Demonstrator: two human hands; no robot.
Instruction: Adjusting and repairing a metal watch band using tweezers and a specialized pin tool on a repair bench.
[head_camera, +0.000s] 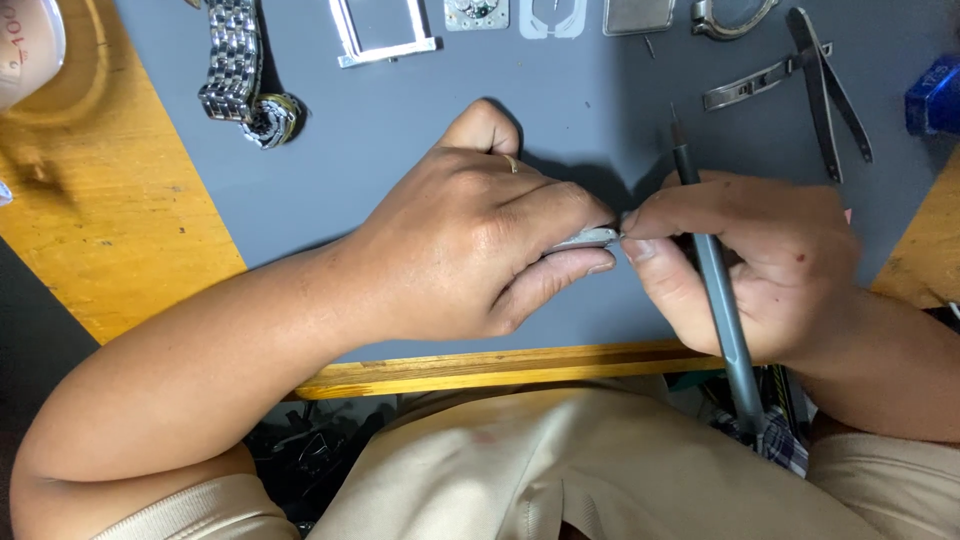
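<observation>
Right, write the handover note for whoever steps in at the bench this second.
Left hand: pinches a small silver metal part at its fingertips, above the grey mat.
Right hand: grips a grey screwdriver and touches the part's end with its fingertips.
On the mat: metal watch bracelet far left, square frame, tweezers far right.
Done or left: cannot tell; the part is mostly hidden.

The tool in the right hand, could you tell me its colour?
Grey tool, dark at its tip, seen in the head view.
</observation>
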